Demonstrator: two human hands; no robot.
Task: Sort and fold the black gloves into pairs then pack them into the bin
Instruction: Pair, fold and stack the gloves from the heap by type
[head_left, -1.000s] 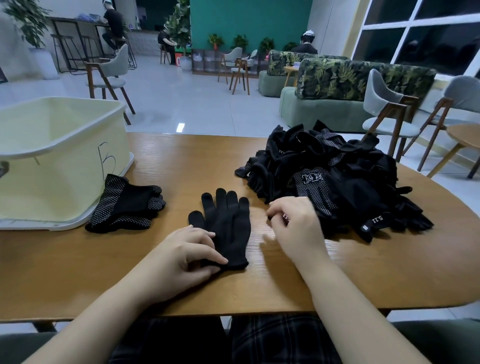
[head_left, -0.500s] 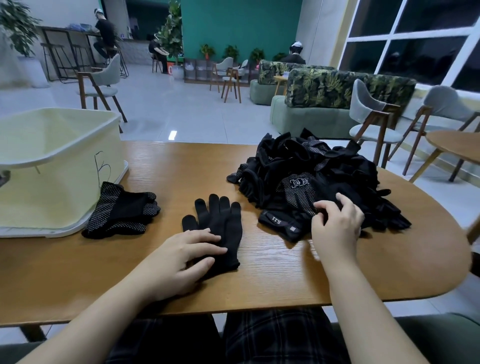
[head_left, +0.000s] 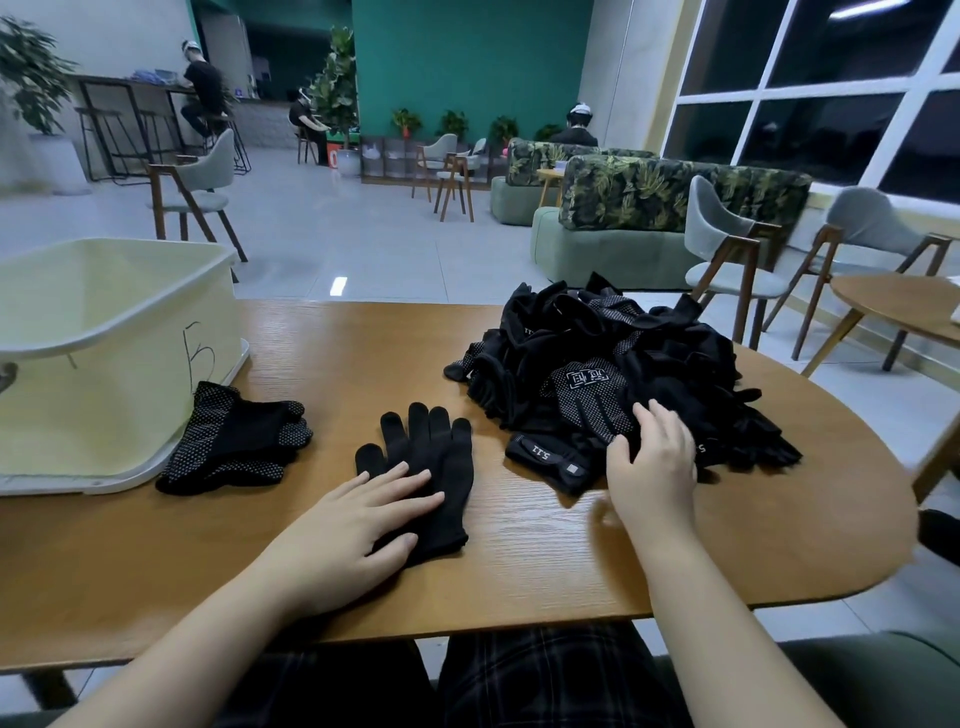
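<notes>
One plain black glove (head_left: 431, 467) flat at centre frame on the wooden surface (head_left: 332, 364), fingers toward the top of the frame, cuff end pinned under the left hand (head_left: 358, 525), fingers straight and spread, holding nothing. Just right of it, a heap of black gloves (head_left: 613, 364) in the right half of the frame, the right hand (head_left: 652, 462) at its lower edge, fingers bent into the fabric; grip or mere touch not clear. White "5.11", upside down, on a cuff (head_left: 550, 460) beside that hand; a boxed white logo higher on a dotted palm, unreadable. Folded dotted pair (head_left: 234, 441) at lower left, against the cream bin (head_left: 104, 322), hand-drawn "5" on its wall.
</notes>
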